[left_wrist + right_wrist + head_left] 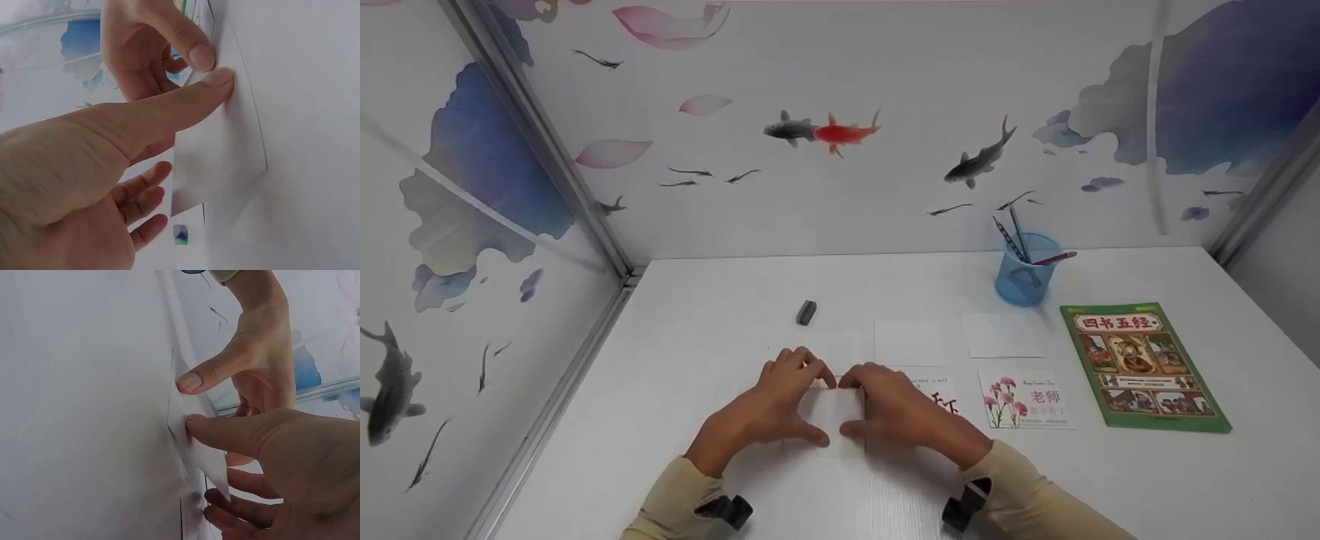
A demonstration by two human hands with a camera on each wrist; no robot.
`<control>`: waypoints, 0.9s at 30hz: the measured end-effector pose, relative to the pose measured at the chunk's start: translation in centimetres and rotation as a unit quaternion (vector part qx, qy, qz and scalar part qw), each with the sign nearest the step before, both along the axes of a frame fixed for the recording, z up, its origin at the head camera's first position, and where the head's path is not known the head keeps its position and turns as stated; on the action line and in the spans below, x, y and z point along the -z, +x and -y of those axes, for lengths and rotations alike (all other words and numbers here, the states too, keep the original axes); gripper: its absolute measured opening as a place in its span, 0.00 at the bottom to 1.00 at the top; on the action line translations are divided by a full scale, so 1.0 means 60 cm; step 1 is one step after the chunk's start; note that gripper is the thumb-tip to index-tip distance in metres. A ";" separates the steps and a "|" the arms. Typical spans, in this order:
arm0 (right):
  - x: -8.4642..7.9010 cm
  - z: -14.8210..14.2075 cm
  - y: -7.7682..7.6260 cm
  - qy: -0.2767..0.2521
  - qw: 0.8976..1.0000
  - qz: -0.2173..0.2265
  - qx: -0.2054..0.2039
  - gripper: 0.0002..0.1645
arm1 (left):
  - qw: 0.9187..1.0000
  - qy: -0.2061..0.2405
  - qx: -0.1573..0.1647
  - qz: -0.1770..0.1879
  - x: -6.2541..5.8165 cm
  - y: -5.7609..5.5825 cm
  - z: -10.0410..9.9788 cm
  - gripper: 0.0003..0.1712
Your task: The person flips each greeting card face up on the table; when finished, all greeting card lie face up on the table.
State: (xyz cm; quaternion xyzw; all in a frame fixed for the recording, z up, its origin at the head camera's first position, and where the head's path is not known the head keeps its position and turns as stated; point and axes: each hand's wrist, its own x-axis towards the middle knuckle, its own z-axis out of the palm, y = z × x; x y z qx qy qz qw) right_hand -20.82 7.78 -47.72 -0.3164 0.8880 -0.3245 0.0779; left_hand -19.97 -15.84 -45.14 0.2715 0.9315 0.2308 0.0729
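A blank white card (832, 412) lies between my two hands at the front middle of the table. My left hand (780, 394) holds its left part, the thumb on the near face and the fingers curled at the far edge. On the right part my right hand (904, 409) grips in the same way. Seen from the left wrist, the two thumbs press the card (208, 163) close together. In the right wrist view the card (205, 450) slants up from the table, with right fingertips (216, 495) behind its raised edge.
Blank white cards (907, 343) lie beyond my hands. A flower-printed card (1027, 400) and another printed card (943, 390), partly covered by my right hand, lie rightward. Farther off are a dark eraser (806, 313), a blue pen cup (1020, 281) and a green book (1144, 367).
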 end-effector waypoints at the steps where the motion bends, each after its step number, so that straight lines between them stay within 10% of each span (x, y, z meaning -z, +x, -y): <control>1: -0.001 -0.002 -0.002 -0.020 1.000 0.008 -0.003 0.27 | 1.000 0.011 -0.001 -0.014 0.000 0.002 0.000 0.35; 6: -0.015 -0.012 -0.008 -0.139 0.987 0.084 0.009 0.18 | 0.995 0.068 -0.018 -0.069 -0.005 0.010 -0.004 0.24; 10: -0.034 -0.017 -0.010 -0.231 0.964 0.117 0.056 0.21 | 0.985 0.167 -0.038 -0.012 -0.013 0.016 -0.013 0.23; 14: -0.049 -0.019 -0.010 -0.271 0.955 0.095 0.072 0.21 | 0.945 0.300 -0.077 0.106 -0.022 0.022 -0.027 0.30; 19: -0.050 -0.016 -0.007 -0.235 0.970 0.029 0.048 0.16 | 0.897 0.389 -0.122 0.172 -0.024 0.022 -0.036 0.36; 27: -0.035 -0.021 -0.010 -0.145 0.984 -0.093 0.047 0.25 | 0.894 0.373 -0.162 0.190 -0.001 0.010 -0.018 0.30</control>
